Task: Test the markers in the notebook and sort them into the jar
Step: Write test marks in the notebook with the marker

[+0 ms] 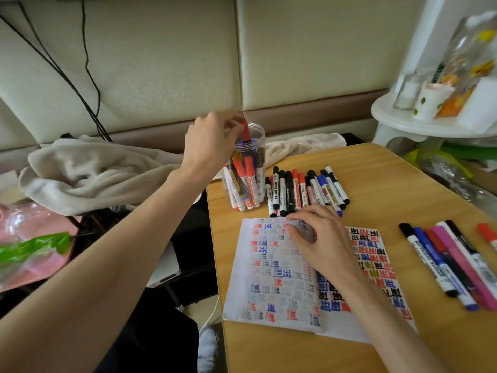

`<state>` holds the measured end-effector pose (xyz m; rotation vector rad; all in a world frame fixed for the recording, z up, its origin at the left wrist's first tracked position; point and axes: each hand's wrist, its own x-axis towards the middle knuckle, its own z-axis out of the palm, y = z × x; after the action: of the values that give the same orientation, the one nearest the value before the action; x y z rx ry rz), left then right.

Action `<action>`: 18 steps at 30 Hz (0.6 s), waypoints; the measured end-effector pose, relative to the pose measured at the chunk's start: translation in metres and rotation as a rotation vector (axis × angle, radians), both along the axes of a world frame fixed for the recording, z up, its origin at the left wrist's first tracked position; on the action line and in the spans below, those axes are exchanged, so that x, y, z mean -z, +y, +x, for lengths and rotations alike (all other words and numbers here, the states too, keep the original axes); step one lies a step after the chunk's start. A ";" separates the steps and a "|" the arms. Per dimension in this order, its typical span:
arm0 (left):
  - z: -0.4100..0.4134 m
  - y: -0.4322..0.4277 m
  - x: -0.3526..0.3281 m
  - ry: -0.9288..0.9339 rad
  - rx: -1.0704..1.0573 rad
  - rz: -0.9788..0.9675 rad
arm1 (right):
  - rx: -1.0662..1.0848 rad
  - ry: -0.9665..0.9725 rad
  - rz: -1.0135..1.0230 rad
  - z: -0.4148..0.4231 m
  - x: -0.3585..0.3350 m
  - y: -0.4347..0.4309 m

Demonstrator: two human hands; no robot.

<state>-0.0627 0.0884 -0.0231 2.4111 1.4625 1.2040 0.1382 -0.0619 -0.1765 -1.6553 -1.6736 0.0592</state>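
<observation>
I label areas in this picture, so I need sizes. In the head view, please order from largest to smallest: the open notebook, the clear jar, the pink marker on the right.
1. open notebook
2. clear jar
3. pink marker
The marker is nearer the camera, yet covers less area.

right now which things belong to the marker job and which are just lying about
Job: clear plastic jar; red-capped marker in left hand; open white notebook under right hand; row of markers beside jar.
Lying about: crumpled beige blanket; white round shelf; black cables.
</observation>
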 end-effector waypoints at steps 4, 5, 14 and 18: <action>0.001 -0.005 0.005 0.123 0.028 0.105 | 0.005 -0.004 0.002 0.000 0.001 0.001; 0.001 -0.005 0.007 0.106 0.049 0.120 | 0.004 -0.006 0.007 0.000 0.002 0.001; -0.007 -0.015 0.033 0.129 0.130 0.250 | -0.008 0.001 0.016 -0.001 0.002 0.002; -0.009 -0.014 0.039 0.114 0.117 0.295 | -0.003 -0.008 0.020 0.000 0.002 0.001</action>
<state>-0.0714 0.0745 -0.0617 2.7551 1.2224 1.3604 0.1382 -0.0607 -0.1788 -1.6400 -1.6777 0.0380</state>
